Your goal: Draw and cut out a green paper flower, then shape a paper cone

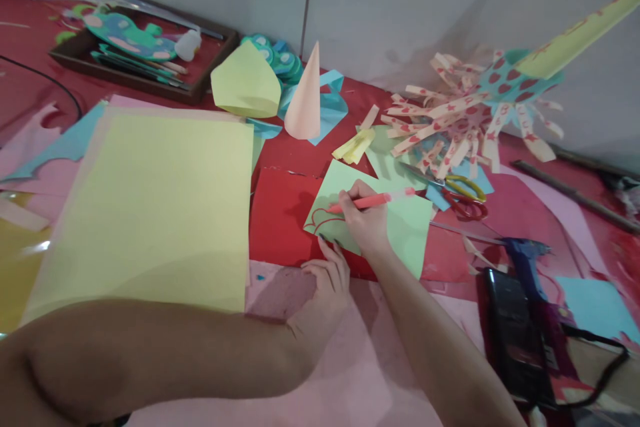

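My right hand (367, 217) grips a red marker (370, 201), its tip down on a light green sheet of paper (407, 230). Curved red lines, like part of a rounded outline, run along the sheet's left side. Fingers stretched out, my left hand (327, 280) rests with its fingertips at the lower left edge of the green sheet. Beneath that sheet lies a red piece of card (280, 213), partly covered. The marker's tip is partly hidden by my right fingers.
A stack of yellow paper (160, 213) lies to the left. Scissors (465, 197), a glue gun (525, 263) and a black phone-like object (515, 327) are on the right. Behind stand a peach paper cone (305, 103), a fringed paper craft (500, 93) and a brown tray (200, 83).
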The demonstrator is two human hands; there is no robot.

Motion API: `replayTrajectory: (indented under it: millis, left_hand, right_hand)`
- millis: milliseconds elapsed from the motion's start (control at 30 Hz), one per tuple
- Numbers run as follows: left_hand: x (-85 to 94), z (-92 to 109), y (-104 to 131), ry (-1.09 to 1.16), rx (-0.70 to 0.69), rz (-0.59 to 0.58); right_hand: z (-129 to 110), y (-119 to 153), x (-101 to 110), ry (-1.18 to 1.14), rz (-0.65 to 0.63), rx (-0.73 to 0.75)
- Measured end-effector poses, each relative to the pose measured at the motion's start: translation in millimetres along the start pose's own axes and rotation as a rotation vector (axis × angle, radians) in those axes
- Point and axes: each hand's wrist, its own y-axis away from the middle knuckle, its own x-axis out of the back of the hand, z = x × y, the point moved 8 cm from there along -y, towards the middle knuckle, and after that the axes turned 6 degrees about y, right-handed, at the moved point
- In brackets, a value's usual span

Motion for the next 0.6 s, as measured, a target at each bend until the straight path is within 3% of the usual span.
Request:
replayTrajectory:
  millis: [433, 600]
  left_hand:
    - [3.3, -3.8, -0.7, 0.06, 0.031, 0.021]
    - [2.7, -2.8, -0.3, 0.083, 0.017, 0.015]
  right_hand:
    - [3.5, -0.7, 0.4, -0.012, 0.003, 0.007]
    - [7.0, -0.1, -2.8, -0.072, -0.037, -0.078]
